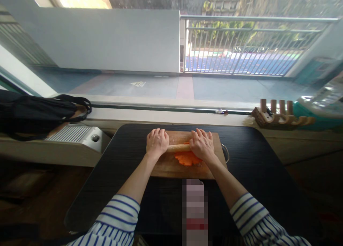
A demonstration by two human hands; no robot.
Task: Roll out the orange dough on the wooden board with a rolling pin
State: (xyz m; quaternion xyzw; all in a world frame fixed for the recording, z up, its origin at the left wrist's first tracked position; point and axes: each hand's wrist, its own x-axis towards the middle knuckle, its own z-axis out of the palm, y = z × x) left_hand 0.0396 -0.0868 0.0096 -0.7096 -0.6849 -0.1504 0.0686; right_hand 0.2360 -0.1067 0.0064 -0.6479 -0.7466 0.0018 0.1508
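A light wooden rolling pin (178, 148) lies crosswise over a flattened piece of orange dough (188, 159). My left hand (157, 143) is closed over the pin's left end, and my right hand (202, 144) wraps its right part. Under the dough is a wooden cutting board (171, 171) with a metal handle (226, 153) at its right side. Part of the dough's right side is covered by my right hand. The dough's edge looks ragged toward me.
The board rests on a black table (249, 160) with rounded corners. Behind it run a window sill (160, 116) and glass. A black bag (37, 112) sits by a white radiator (80, 135) at left. At right on the sill stands a wooden holder (278, 119).
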